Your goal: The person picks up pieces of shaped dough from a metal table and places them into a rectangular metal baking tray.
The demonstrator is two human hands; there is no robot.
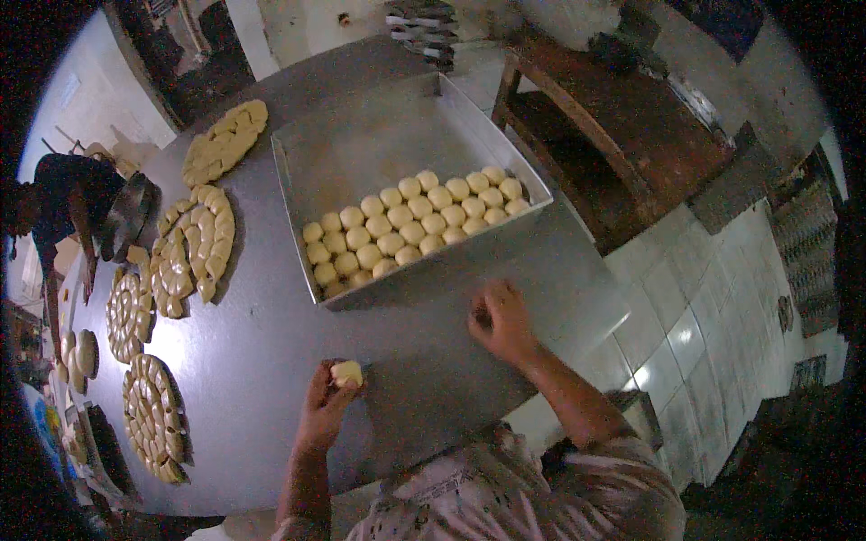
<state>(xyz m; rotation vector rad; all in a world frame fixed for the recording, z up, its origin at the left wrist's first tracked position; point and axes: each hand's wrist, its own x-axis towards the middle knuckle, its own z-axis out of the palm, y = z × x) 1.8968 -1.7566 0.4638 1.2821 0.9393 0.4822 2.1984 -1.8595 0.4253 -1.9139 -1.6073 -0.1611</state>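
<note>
My left hand (325, 410) is closed around a pale dough piece (346, 373) that pokes out between thumb and fingers, above the near part of the metal table (271, 361). Farther right, my right hand (502, 325) hovers over the table with its fingers curled in. Whether anything is inside it is hidden. Beyond both hands lies a large square metal pan (352, 135). Several rows of round dough balls (391, 243) fill its near half, packed close together, and its far half shows bare metal.
Flattened, sectioned dough rounds (153, 419) line the table's left side, with an oval dough slab (225, 140) farther back. A dark round pan (131, 216) stands at the left edge. Past the table's right edge are a wooden table (622, 135) and a tiled floor (695, 352).
</note>
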